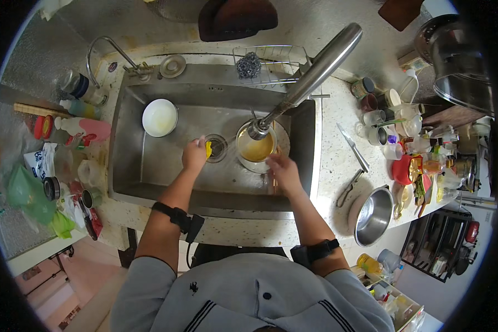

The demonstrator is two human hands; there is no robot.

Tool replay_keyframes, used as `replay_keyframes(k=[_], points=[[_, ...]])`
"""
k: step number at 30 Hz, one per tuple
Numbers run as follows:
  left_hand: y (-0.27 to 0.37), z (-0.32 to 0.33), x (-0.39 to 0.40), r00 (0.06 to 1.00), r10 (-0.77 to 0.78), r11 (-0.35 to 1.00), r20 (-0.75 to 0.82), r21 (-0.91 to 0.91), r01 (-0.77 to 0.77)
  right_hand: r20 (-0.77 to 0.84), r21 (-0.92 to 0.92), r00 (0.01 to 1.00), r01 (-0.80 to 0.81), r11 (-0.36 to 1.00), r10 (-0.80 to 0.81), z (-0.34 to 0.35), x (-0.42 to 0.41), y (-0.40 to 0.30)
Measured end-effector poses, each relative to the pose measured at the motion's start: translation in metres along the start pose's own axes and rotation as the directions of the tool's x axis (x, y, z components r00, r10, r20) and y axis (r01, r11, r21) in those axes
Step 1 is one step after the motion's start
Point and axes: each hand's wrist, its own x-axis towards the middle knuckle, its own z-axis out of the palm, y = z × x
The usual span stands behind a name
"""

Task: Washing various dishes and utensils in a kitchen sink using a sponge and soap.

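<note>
My left hand [194, 156] is over the steel sink [170, 159], closed on a small yellow sponge or cloth [208, 150], beside the drain strainer [219, 148]. Under the faucet head [257, 129] sits a bowl [255, 150] with yellowish liquid, on top of a plate [285, 143]. My right hand [285, 171], somewhat blurred, is at the bowl's right edge. Thin chopsticks [274, 186] show next to its fingers; whether they are gripped is unclear. A white bowl [160, 118] with a little pale liquid stands at the sink's left.
A wire rack [274, 62] holding a steel-wool scourer [249, 65] is behind the sink. On the right counter are a knife [352, 147], a second knife-like tool [349, 189], a steel basin [370, 216] and several jars. Bottles [85, 128] and bags [31, 197] crowd the left.
</note>
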Motion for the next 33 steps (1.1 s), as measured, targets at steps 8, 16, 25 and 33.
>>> replay_keyframes(k=[8,16,25,33], points=[[-0.013,0.032,0.010,0.923,-0.196,0.518,0.330,-0.765,0.383,0.019,0.051,0.969,0.243,0.969,-0.245,0.003,0.011,-0.132],[0.008,0.040,-0.003,0.982,0.186,0.892,-0.016,-0.417,-0.175,0.186,-0.116,0.956,0.249,0.962,-0.225,0.009,-0.001,-0.158],[0.037,0.014,-0.031,0.900,0.433,0.829,-0.056,-0.367,-0.421,0.058,-0.119,0.962,0.273,0.955,-0.268,0.019,0.003,-0.143],[0.065,0.020,-0.025,0.993,0.083,0.913,0.086,-0.405,-0.041,0.047,0.011,0.953,0.298,0.954,-0.298,0.019,-0.002,-0.131]])
